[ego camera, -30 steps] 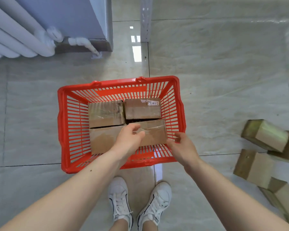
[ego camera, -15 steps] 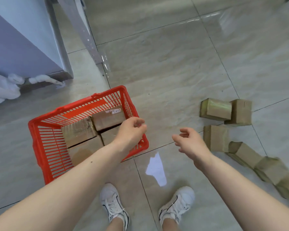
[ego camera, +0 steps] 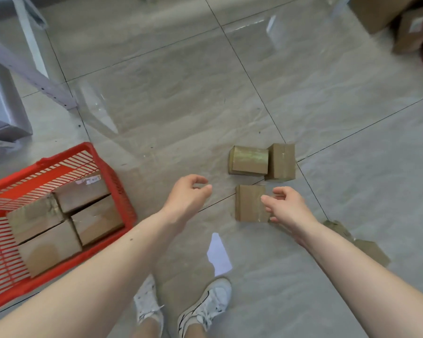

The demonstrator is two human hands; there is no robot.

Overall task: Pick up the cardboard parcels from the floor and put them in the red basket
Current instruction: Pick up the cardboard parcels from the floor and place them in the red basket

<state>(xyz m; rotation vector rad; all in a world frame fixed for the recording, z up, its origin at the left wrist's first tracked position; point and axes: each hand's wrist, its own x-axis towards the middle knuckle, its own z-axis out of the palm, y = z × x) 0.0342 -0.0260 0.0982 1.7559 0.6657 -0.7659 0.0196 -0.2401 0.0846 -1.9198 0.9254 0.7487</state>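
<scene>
The red basket (ego camera: 122, 191) sits on the floor at lower left with several cardboard parcels (ego camera: 83, 191) packed inside. Three parcels lie on the tiles at centre right: a near one (ego camera: 249, 203), and behind it a wide one (ego camera: 249, 161) beside a narrow one (ego camera: 281, 161). My right hand (ego camera: 287, 207) hovers at the near parcel's right edge, fingers loosely curled, holding nothing. My left hand (ego camera: 189, 195) hangs in the air to that parcel's left, fingers loosely curled and empty. More parcels (ego camera: 369, 250) are partly hidden behind my right forearm.
A grey metal shelf frame (ego camera: 29, 69) and a grey cabinet (ego camera: 0, 111) stand at upper left. Larger cardboard boxes (ego camera: 386, 18) sit at the top right corner. My two white shoes (ego camera: 181, 311) stand at the bottom centre on glossy grey tiles.
Both hands left the basket and swung right toward the floor parcels. The view turned right, so the basket slid to the lower left.
</scene>
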